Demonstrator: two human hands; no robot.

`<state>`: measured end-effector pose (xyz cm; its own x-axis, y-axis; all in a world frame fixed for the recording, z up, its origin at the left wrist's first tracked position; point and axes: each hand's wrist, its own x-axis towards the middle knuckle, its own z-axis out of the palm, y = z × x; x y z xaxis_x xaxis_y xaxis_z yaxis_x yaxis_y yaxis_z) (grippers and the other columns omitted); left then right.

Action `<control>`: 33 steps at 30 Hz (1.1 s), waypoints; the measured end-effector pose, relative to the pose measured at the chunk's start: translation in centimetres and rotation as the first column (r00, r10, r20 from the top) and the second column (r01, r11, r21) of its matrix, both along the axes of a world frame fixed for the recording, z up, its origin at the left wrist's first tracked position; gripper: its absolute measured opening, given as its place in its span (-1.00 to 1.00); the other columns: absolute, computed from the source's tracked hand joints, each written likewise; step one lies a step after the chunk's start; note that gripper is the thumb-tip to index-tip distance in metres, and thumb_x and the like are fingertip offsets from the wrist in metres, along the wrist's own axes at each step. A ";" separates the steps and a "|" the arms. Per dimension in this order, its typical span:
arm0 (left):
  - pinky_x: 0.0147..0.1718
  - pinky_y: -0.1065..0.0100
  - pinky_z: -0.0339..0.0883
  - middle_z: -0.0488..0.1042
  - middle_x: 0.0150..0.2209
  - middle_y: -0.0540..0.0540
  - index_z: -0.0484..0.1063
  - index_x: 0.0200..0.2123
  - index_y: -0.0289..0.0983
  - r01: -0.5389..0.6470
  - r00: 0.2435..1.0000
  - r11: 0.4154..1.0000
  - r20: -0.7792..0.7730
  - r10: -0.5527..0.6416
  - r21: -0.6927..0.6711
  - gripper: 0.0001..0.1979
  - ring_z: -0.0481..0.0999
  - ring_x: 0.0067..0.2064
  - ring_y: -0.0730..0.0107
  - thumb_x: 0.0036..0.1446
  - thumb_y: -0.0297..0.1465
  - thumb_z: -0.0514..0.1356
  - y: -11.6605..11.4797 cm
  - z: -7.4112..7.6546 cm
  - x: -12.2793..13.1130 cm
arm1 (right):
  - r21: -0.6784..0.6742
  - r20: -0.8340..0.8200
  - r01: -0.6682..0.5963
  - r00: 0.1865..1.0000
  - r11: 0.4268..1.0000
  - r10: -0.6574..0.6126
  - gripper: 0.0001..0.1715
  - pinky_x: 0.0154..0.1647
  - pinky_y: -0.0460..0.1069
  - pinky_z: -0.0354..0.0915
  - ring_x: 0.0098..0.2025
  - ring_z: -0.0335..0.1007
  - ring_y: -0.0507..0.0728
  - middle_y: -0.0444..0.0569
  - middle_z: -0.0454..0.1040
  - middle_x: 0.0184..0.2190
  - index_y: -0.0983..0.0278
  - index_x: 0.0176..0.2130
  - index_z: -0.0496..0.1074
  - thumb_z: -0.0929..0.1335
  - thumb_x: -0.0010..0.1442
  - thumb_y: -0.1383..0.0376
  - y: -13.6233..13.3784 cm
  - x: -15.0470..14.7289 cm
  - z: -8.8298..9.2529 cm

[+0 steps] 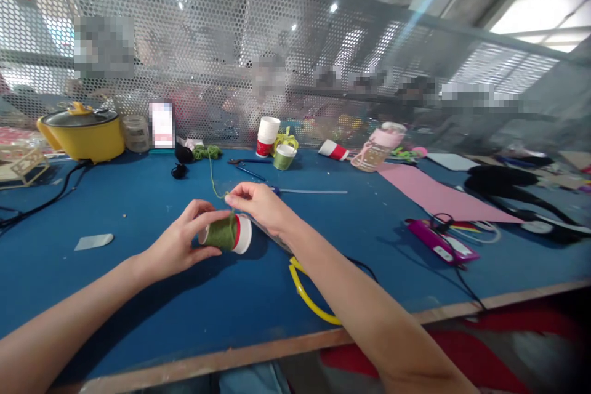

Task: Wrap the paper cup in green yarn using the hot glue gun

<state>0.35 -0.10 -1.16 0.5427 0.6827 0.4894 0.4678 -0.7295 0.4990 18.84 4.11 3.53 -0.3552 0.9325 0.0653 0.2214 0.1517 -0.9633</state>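
The left hand (187,234) curls partway closed around a cup (244,235), holding it sideways over the worktop (152,314) near its front edge. The right hand (256,202) pinches the yarn (213,177) between thumb and fingertips. Green wrapping covers most of the cup's visible wall; a red strip beside the white rim remains bare, so the covering looks well advanced but incomplete.

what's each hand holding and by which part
Left hand holds the yarn-wrapped paper cup around its wrapped side; right hand pinches the green yarn near the cup.
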 end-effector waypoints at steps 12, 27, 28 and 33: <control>-0.16 0.25 0.34 0.41 -0.18 -0.10 0.19 -0.06 -0.27 0.130 0.977 0.778 0.214 0.006 -0.615 -0.48 0.44 -0.17 0.28 -0.08 -0.25 0.26 -0.2 -0.1 0.5 | 0.123 -0.208 0.113 0.974 0.986 -0.085 -0.80 -0.63 -0.12 0.07 -0.67 0.12 -0.11 -0.22 0.31 -0.64 0.30 -0.51 0.26 0.36 -0.04 0.25 0.6 1.2 0.2; -0.20 0.28 0.35 0.37 -0.16 -0.10 0.22 -0.06 -0.26 0.108 0.989 0.883 0.138 -0.050 -0.456 -0.50 0.43 -0.18 0.28 -0.08 -0.27 0.26 -0.8 0.7 0.6 | 0.202 -0.070 0.099 0.994 0.974 -0.087 -0.79 -0.63 -0.12 0.10 -0.65 0.12 -0.10 -0.21 0.29 -0.63 0.28 -0.51 0.23 0.33 0.02 0.23 1.2 1.0 -1.1; -0.20 0.28 0.35 0.37 -0.16 -0.10 0.22 -0.06 -0.25 0.111 0.989 0.896 0.140 -0.055 -0.430 -0.51 0.43 -0.18 0.29 -0.08 -0.27 0.26 -0.8 0.6 0.6 | 0.189 -0.061 0.096 0.994 0.977 -0.086 -0.79 -0.63 -0.12 0.10 -0.65 0.12 -0.09 -0.21 0.29 -0.62 0.28 -0.51 0.23 0.33 0.02 0.23 1.2 1.0 -1.2; -0.18 0.27 0.36 0.34 -0.14 -0.11 0.21 -0.05 -0.22 0.138 0.985 0.934 0.142 -0.096 -0.329 -0.52 0.41 -0.17 0.30 -0.06 -0.30 0.26 -0.7 0.4 0.4 | 0.133 -0.012 0.073 0.997 0.988 -0.072 -0.80 -0.61 -0.12 0.11 -0.64 0.13 -0.09 -0.20 0.30 -0.62 0.28 -0.51 0.23 0.32 0.03 0.24 1.0 0.8 -1.2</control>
<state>0.80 -0.82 -0.77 0.5794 0.7540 0.3094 0.3097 -0.5548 0.7722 19.65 5.07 2.32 -0.2861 0.9386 0.1928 0.2301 0.2626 -0.9371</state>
